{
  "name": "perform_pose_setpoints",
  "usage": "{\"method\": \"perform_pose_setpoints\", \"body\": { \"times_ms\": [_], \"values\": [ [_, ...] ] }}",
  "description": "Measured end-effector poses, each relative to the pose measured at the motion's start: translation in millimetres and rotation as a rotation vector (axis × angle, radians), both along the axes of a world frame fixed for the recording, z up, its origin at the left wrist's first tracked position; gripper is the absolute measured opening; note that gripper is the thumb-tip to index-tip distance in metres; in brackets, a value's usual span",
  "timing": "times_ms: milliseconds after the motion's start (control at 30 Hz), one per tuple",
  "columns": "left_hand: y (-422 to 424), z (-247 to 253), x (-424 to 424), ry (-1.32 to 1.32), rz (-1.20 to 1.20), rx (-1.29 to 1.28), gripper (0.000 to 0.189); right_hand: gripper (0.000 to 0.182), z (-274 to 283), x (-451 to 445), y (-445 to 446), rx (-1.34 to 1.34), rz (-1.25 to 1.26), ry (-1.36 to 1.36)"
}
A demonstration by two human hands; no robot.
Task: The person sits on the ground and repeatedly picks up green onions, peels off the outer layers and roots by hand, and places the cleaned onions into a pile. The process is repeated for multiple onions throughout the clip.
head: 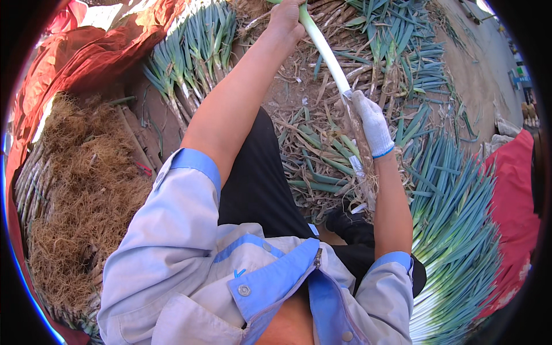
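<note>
My bare left hand [288,17] is closed around the upper, green part of a leek [326,52] at the top middle. The leek runs down to the right, its white shaft bare and shiny. My right hand [370,120], in a white knitted glove with a blue cuff edge, grips its lower part, where a brown, dirty outer layer [359,134] hangs toward the roots. A small metallic-looking piece shows at the glove's fingertips; I cannot tell what it is. Peeled leaves and husks [319,159] lie on the soil below.
Unpeeled leeks [189,56] lie upper left, more [388,47] upper right. A pile with brown roots [90,185] fills the left side beside red cloth [82,56]. Clean leeks [453,241] are heaped at the right, near another red cloth [515,181].
</note>
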State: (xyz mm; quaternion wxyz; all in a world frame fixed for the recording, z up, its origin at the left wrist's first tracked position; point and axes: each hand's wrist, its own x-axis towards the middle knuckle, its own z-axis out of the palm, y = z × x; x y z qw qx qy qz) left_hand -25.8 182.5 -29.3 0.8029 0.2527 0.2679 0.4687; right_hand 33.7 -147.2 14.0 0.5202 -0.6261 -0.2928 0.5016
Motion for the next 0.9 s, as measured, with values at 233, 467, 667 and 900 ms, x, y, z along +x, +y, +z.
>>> {"method": "perform_pose_setpoints", "body": {
  "times_ms": [233,467,667,900],
  "values": [
    [74,-49,-86,0.299,0.413,-0.007,0.023,0.032,-60,71,-137,-0.423,0.03,-0.549],
    [55,-28,-92,0.348,0.452,0.035,0.033,0.04,-78,110,-179,-0.472,-0.048,-0.582],
    [74,-31,-124,0.324,0.587,-0.021,0.029,0.046,-69,136,-275,-0.917,0.237,-0.937],
    [28,5,-51,0.275,0.327,0.104,0.022,0.053,33,89,-134,-0.722,0.083,-1.361]
  ]
}}
